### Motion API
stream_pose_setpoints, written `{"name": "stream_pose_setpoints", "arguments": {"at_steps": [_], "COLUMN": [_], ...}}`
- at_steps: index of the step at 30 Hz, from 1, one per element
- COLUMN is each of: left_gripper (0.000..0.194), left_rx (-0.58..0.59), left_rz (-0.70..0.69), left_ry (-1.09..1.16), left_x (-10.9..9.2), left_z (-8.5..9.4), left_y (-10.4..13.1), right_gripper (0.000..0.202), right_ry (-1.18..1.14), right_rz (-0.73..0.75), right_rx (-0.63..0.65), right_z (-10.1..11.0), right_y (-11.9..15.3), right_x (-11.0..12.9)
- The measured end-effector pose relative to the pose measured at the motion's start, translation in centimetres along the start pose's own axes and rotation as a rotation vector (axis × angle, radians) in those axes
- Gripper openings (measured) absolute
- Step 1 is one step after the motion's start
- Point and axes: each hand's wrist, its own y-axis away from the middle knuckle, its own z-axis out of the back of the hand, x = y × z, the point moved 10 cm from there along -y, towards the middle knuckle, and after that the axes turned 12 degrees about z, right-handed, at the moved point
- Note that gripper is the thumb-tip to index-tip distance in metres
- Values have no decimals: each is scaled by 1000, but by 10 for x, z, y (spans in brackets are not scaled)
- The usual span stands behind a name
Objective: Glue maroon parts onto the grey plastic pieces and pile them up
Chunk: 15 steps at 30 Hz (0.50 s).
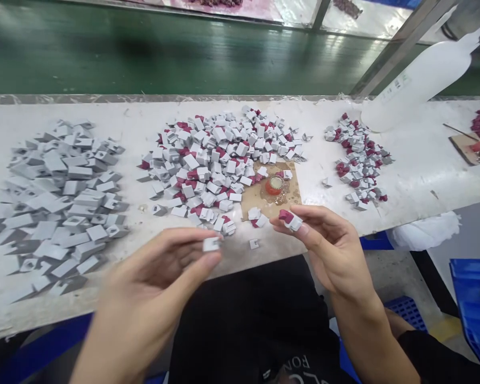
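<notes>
My left hand (164, 288) pinches a small light-grey plastic block (212, 244) between thumb and fingertips, above the front edge of the table. Held in my right hand (332, 245) is a grey-and-maroon plastic piece (291, 220), its maroon end toward the upper left. The two pieces are apart. Just beyond my hands lies a brown board (250, 201) carrying a round orange-rimmed cap (275, 185) in a wet, glossy patch. A loose grey piece (254, 244) rests on the table between my hands.
Plain grey blocks (64, 197) are heaped at the left, with a mixed grey-and-maroon heap (212, 154) in the middle. Another mixed pile (358, 160) lies right, near a white squeeze bottle (420, 80). A green conveyor belt (164, 58) runs behind the white table (316, 114).
</notes>
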Motion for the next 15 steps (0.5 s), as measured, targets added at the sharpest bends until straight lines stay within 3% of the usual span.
{"name": "stream_pose_setpoints", "arguments": {"at_steps": [3,6,10,15], "left_gripper": [16,18,17,19], "left_rx": [226,332,389,400], "left_rz": [42,66,58,52], "left_ry": [200,331,372,376], "left_x": [-15,-23,-27,-26], "left_z": [-53,-81,-93,-96], "left_y": [-13,-21,-22,-23], "right_gripper": [18,17,20,19], "right_ry": [39,31,7,22], "right_rz": [39,86,115,107], "right_rx": [72,96,104,111], "right_z": [-9,-14,-14,-14], "right_y": [3,3,4,5], "right_x": [6,14,18,21]}}
